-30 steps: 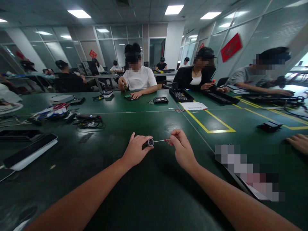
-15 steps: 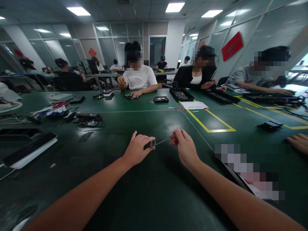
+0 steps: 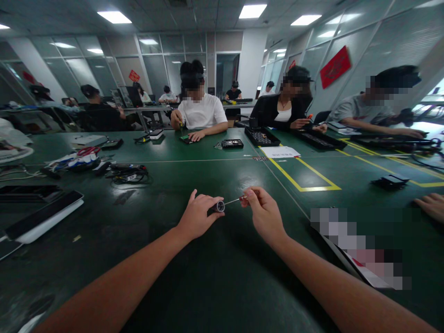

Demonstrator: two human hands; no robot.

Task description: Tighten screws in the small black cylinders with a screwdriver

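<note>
My left hand (image 3: 198, 215) is closed around a small dark cylinder (image 3: 219, 206) with a silver ring at its open end, held just above the green table (image 3: 208, 277). My right hand (image 3: 262, 213) pinches the red handle of a thin screwdriver (image 3: 233, 201). Its metal shaft points left, and the tip sits at the mouth of the cylinder. Both hands are near the middle of the table, a hand's width apart.
A flat black-and-white device (image 3: 41, 217) lies at the left, with cables and tools (image 3: 104, 169) behind it. Yellow tape lines (image 3: 305, 178) mark the table on the right. Another person's hand (image 3: 430, 206) rests at the right edge. Several people work along the far side.
My right hand has shifted slightly, tilting the screwdriver shaft, while its tip stays at the cylinder. My left hand has hardly moved.
</note>
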